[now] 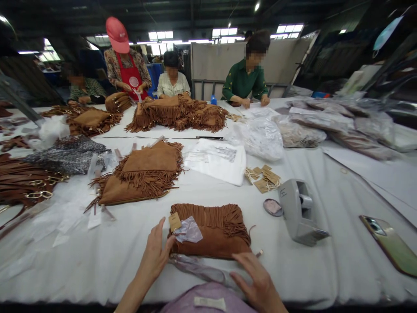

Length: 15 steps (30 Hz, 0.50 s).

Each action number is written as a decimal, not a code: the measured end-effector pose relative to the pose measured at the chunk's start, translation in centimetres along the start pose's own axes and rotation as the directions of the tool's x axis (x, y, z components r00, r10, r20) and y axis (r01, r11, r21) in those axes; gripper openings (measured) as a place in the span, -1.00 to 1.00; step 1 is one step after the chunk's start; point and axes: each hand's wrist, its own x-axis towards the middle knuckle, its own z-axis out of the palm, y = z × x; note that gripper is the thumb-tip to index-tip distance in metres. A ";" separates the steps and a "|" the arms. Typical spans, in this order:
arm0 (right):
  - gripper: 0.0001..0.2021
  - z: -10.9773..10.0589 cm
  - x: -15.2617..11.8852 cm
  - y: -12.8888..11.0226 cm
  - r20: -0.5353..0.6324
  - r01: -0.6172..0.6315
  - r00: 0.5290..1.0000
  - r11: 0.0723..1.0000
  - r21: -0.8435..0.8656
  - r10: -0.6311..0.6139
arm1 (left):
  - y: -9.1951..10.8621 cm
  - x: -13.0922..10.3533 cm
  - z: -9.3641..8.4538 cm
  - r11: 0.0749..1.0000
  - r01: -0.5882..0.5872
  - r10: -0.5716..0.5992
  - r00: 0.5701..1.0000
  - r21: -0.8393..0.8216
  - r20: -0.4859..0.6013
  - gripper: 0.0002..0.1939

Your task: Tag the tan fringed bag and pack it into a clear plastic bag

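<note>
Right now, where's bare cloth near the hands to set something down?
Free: white cloth left of the left hand, below the plastic scraps; a strip between the tape dispenser and phone. Crowded: the fringed bag between both hands, right hand at its near edge; stacked bags, tags behind.

Matt brown suede fringed bag (215, 237), glossy clear plastic wrap (190, 230), smooth grey plastic tape dispenser (299, 213), white cloth table cover (97, 256).

Bright ceiling strip lights (224, 31) at twelve o'clock glare against a dim roof, the white-clothed desk (325, 269) is evenly lit with faint shadows, and edges curve with wide-angle distortion.
</note>
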 end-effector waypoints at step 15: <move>-0.85 1.3 1.2 -3.3 0.031 0.074 0.997 0.984 -0.162 -0.069 | 2.0 -0.5 1.5 0.680 -0.661 0.495 0.733 0.317 0.466 -0.14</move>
